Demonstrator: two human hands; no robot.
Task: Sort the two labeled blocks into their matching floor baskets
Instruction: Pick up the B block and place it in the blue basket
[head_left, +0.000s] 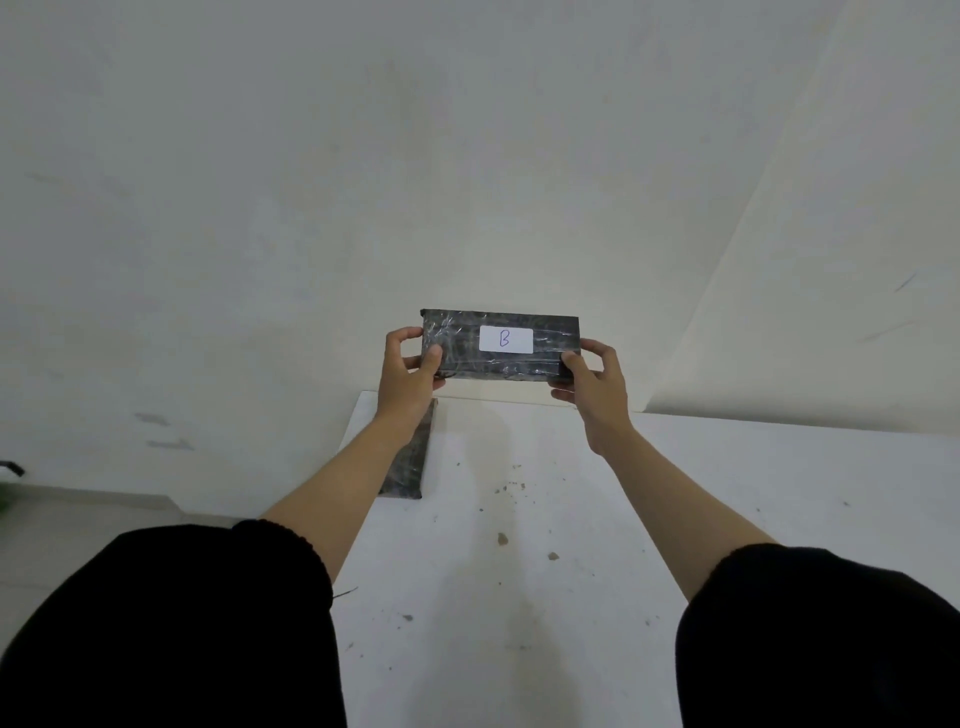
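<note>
A bare, pale wall (467, 156) fills most of the view, and below it runs a white table (519, 571), speckled with grit. Everything else is placed against that table.

Above its far edge, the left hand's fingertips (431, 357) curl over one short end of the dark wrapped block (457, 345), thumb on the near face. The right hand's fingers (571, 361) pinch the opposite end in the same way. So the left hand (408, 371) and right hand (592, 379) both clamp the block, holding it level and clear of the table, with its white label (506, 339) reading "B" turned toward the camera. Bare forearms run back to black sleeves (208, 623) at the near edge.

A second dark block (410, 462) lies on the table's far left corner, partly under the left forearm; its label cannot be seen.

No basket is in view. The step appears to be reading the label, then carrying. To do it well, I would keep both ends gripped and the label up until basket B is found, then lower it in rather than drop it.
</note>
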